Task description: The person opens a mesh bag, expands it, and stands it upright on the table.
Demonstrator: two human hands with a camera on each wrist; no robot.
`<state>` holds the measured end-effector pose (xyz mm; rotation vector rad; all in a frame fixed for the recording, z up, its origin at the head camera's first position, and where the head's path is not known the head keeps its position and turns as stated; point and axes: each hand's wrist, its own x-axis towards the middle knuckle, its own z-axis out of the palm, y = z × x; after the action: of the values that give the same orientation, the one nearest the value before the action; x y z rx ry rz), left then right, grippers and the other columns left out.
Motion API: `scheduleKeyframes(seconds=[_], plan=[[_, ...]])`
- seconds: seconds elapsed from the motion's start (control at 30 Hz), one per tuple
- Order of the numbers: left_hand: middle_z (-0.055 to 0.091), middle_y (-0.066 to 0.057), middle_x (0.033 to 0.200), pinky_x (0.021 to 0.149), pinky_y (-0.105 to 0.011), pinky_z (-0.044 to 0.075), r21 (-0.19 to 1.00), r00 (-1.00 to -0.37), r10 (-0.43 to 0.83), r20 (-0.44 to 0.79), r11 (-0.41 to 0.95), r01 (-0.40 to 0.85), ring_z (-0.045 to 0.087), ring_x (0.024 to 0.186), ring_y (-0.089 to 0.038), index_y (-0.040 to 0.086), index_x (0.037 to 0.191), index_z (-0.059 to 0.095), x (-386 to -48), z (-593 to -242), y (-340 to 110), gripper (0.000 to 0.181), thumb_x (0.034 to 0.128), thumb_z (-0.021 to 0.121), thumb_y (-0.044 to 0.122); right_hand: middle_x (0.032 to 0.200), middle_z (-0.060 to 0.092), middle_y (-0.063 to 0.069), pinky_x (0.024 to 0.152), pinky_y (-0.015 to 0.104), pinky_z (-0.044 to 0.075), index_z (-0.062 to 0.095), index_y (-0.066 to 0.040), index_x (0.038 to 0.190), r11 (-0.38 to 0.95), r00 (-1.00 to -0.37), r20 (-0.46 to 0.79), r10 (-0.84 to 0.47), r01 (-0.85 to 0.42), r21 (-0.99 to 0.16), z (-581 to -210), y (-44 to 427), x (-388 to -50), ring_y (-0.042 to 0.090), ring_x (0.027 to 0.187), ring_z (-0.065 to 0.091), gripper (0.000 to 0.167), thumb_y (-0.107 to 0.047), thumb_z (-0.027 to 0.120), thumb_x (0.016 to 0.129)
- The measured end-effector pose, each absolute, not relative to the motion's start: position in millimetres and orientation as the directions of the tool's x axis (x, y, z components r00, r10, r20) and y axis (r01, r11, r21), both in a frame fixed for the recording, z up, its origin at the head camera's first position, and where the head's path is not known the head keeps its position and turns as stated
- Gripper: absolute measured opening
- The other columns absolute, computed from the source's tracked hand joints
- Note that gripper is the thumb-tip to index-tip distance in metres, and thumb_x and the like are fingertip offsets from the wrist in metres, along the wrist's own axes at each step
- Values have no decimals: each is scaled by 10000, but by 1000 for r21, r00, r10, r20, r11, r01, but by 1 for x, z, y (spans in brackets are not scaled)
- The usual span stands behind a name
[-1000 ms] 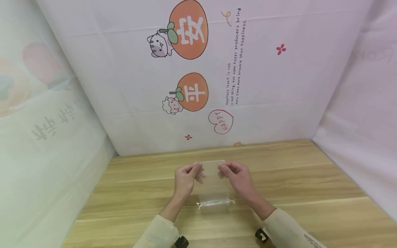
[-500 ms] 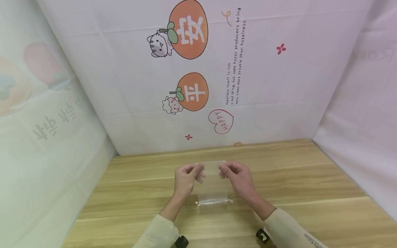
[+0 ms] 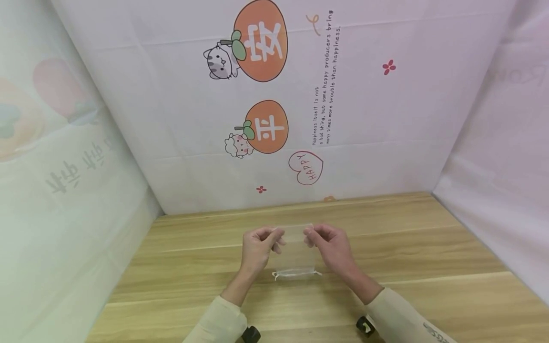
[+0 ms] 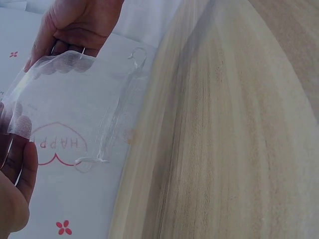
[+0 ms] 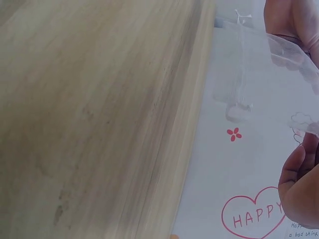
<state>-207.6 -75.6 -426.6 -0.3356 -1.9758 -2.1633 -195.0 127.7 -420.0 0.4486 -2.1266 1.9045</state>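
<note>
A sheer white drawstring pouch (image 3: 295,255) hangs between the two hands above the wooden table. Its gathered drawstring end (image 3: 296,272) points down, with a small cord loop at either side. The left hand (image 3: 256,245) pinches the upper left corner between thumb and fingers. At the upper right corner, the right hand (image 3: 333,244) pinches it in the same way. Curled fingertips show through the thin mesh. In the left wrist view the pouch (image 4: 87,99) is spread flat between both hands, and nothing is visible inside it.
Below the hands lies the wood-grain table (image 3: 193,267). A white cloth (image 3: 184,119) printed with orange fruit, small animals and lettering stands behind it, with cloth at both sides too. Black devices (image 3: 251,334) sit by the cuffs.
The drawstring end of the pouch has swung slightly upward in the head view. Both hands keep their pinch and have shifted very little.
</note>
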Motion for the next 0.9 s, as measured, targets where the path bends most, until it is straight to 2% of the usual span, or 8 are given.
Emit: scheduleKeyframes(seconds=[0.17, 0.3, 0.53, 0.7, 0.9], plan=[[703, -210, 742, 517, -224, 537, 943, -946, 34, 323, -99, 318, 597, 504, -151, -92, 891, 732, -208, -428, -77, 235, 892, 775, 139, 795, 686, 110, 710, 336, 575, 722, -35, 896, 92, -920, 386, -63, -391, -916, -421, 128, -196, 190, 718, 631, 135, -147, 693, 967], [703, -223, 759, 527, -222, 539, 934, -935, 56, 350, -94, 344, 600, 515, -147, -93, 886, 729, -208, -428, -78, 262, 895, 777, 165, 796, 682, 119, 688, 276, 557, 715, -23, 885, 89, -921, 386, -60, -390, -917, -421, 128, -196, 188, 712, 627, 143, -140, 695, 966], [718, -182, 771, 522, -225, 534, 946, -946, 52, 320, -69, 317, 596, 516, -136, -64, 879, 736, -208, -429, -78, 242, 881, 793, 172, 821, 669, 129, 691, 259, 546, 687, 33, 921, 84, -931, 358, -78, -364, -928, -421, 128, -195, 198, 739, 630, 167, -128, 693, 965], [719, -189, 774, 512, -221, 523, 947, -948, 57, 314, -85, 308, 589, 514, -133, -51, 877, 736, -208, -430, -77, 222, 877, 797, 163, 883, 690, 94, 709, 261, 547, 702, -11, 973, 111, -941, 315, -125, -329, -938, -421, 127, -193, 213, 794, 653, 153, -154, 738, 933], [720, -205, 793, 525, -222, 534, 942, -939, 91, 331, -94, 323, 596, 528, -134, -56, 868, 727, -208, -430, -75, 224, 889, 788, 158, 822, 652, 97, 606, 248, 481, 716, -63, 934, 152, -936, 330, -123, -346, -926, -420, 123, -193, 172, 699, 552, 196, -258, 726, 949]])
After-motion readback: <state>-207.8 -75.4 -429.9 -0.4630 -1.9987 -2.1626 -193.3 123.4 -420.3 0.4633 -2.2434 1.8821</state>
